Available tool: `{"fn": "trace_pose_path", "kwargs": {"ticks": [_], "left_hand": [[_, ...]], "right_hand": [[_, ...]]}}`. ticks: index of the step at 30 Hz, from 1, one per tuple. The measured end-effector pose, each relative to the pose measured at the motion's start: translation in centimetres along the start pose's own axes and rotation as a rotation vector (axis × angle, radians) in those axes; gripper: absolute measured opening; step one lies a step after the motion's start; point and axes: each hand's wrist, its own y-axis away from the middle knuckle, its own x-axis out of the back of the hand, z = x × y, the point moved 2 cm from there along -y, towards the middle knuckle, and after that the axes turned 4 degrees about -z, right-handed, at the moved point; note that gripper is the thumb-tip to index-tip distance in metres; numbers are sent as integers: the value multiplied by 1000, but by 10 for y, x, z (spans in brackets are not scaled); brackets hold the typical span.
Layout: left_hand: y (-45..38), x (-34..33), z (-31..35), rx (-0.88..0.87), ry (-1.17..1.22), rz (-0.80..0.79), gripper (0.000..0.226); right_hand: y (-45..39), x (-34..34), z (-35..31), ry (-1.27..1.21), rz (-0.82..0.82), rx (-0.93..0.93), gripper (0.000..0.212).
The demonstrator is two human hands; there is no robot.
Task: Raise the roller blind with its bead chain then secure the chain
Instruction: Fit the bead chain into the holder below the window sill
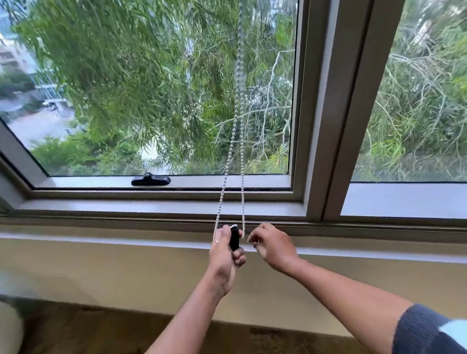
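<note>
Bead chain [237,101] hangs in front of window, loop bottom at sill. Left hand [225,253] closed round black chain holder [234,239]; right hand [273,246] loosely curled w/ nothing in it, beside the right strand. Chain prob. light, limp, slippery: pinch btwn beads.

A black window latch [150,179] lies on the grey sash frame [158,186] — willow-like foliage [131,74] beyond the glass, wooden floor [73,341] below.

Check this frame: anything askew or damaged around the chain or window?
Nothing stands out. The bead chain hangs intact in two strands to the black holder gripped by the left hand; the window latch lies flat.
</note>
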Motion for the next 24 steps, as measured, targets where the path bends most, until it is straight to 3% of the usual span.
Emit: {"fn": "trace_pose_path", "kwargs": {"ticks": [5,10,24], "left_hand": [[-3,0,-2,-2,-16,-19,22],[-7,-15,-8,-4,-39,-6,23],[-2,-38,-26,-39,-233,-135,15]], "right_hand": [[26,23,-14,-508,163,3,25],[50,59,-34,-746,278,35,28],[86,96,-53,-397,418,361,26]]}}
